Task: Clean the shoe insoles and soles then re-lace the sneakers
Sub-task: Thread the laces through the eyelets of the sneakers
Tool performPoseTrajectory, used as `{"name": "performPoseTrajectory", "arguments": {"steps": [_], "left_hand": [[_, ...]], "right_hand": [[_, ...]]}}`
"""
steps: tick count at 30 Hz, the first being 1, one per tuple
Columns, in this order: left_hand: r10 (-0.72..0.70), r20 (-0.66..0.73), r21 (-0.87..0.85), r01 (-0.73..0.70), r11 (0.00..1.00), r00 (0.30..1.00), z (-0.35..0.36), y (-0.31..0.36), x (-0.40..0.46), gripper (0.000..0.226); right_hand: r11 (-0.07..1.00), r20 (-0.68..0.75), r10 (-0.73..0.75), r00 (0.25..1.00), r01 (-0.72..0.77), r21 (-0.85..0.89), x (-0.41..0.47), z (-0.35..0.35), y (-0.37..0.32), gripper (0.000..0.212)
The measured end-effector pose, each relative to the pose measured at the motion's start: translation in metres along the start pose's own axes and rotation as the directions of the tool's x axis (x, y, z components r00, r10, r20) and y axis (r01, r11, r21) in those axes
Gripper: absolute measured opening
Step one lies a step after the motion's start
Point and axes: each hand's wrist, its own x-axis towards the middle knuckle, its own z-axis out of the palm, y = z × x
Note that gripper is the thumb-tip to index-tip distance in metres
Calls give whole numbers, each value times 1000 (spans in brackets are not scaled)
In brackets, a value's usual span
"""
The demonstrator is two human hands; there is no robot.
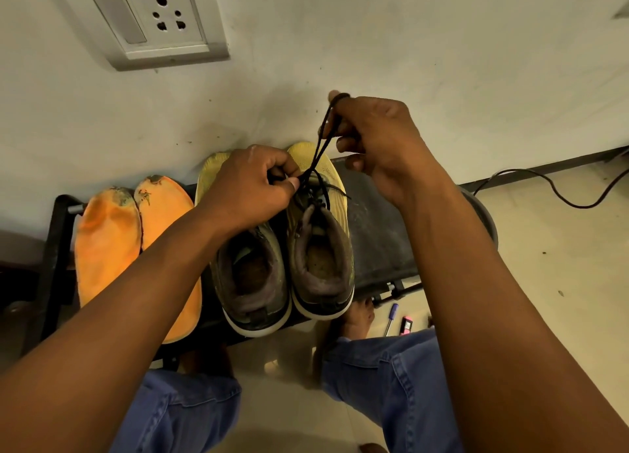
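Two worn yellow-green sneakers stand side by side on a black bench, toes to the wall: the left sneaker and the right sneaker. A black lace runs up from the right sneaker's eyelets. My right hand holds the lace ends raised and taut, one loop around a fingertip. My left hand pinches the lace low, where the strands cross over the tongue. Two orange insoles lie flat to the left of the sneakers, dirt marks at their toe ends.
A wall with a switch and socket plate rises right behind the bench. A black cable trails on the tiled floor at right. A purple pen and a small pink object lie on the floor by my bare foot.
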Motion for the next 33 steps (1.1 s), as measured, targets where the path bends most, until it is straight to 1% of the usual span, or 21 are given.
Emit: {"name": "performPoseTrajectory", "arguments": {"steps": [3,5,6,7,8,10,12,13,15,17,18,19,20,21,23,25,26,27,29,33], "left_hand": [[-33,3,16,33,999,999,0,-1,0,10],[-64,5,39,64,997,998,0,-2,-1,12],[-76,7,46,76,996,997,-1,-2,-1,12],[-83,10,51,82,995,997,-1,-3,-1,12],[-87,13,54,86,995,996,-1,-3,-1,11],[-83,18,50,82,995,996,-1,-3,-1,8],[-80,18,39,80,996,997,-1,-2,-1,7],[-77,16,34,76,997,997,-1,-2,0,7],[-71,14,31,71,997,997,-2,-1,-1,6],[-62,6,39,62,997,998,-3,-2,-1,4],[-59,3,53,59,997,998,-4,-3,-1,7],[-57,2,57,57,997,998,-4,-3,-1,9],[-60,1,52,60,997,998,-5,-4,-1,6],[-59,1,39,59,997,998,-5,-4,-1,3],[-57,-2,23,57,998,998,-6,-4,0,12],[-56,5,16,56,998,998,-6,-4,0,8],[-52,7,12,52,999,999,-7,-4,0,5],[-52,6,4,52,999,999,-7,-4,0,5],[-48,11,-20,48,999,999,-8,-4,-2,5],[-28,21,-51,29,998,999,-11,0,-4,4]], "right_hand": [[982,-131,75,988,-50,181,3,-5,-3,31],[949,-219,114,969,-41,312,4,-11,-4,32],[938,-266,134,955,-36,344,4,-14,-4,34],[941,-313,153,937,-42,335,5,-17,-3,35],[959,-362,163,918,-60,278,7,-20,0,35],[992,-416,128,900,-126,33,11,-23,9,31],[949,-375,101,921,-202,-241,12,-22,16,33],[911,-337,116,934,-235,-338,12,-20,18,32],[834,-287,135,948,-266,-484,10,-14,20,29],[752,-285,77,955,-244,-612,9,-12,19,25],[721,-287,28,958,-218,-658,10,-12,19,24],[713,-274,-23,962,-176,-679,9,-12,17,25],[733,-237,-52,970,-125,-669,8,-12,14,25],[773,-178,-44,983,-79,-629,7,-12,10,23],[835,19,82,997,-58,-548,0,-11,1,16],[820,203,219,954,-67,-569,-6,-10,-4,22],[807,255,269,929,-73,-586,-8,-9,-6,26],[801,282,306,910,-85,-593,-9,-9,-6,30],[806,296,334,895,-109,-581,-9,-11,-7,30],[800,282,312,907,-90,-593,-8,-21,-5,18]]}}
